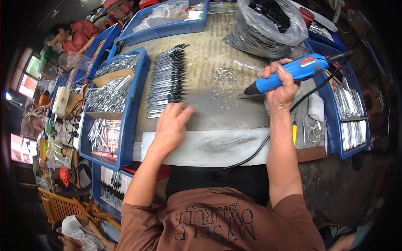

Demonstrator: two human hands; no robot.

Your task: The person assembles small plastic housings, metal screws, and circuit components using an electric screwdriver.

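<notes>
My right hand is wrapped round a blue electric screwdriver. Its dark nose and thin bit point left, just above the tabletop, close to a scatter of tiny shiny metal parts. My left hand is at the near end of a long row of slim silver rods with black ends, laid side by side. The left fingers bend downward over the black end of the nearest rods. Their tips are partly hidden, so whether they pinch a rod does not show.
A white board lines the table's front edge. The screwdriver's black cable loops across it. Blue trays of metal parts stand left, another blue tray right. A big clear bag sits at the back. Two people are at left.
</notes>
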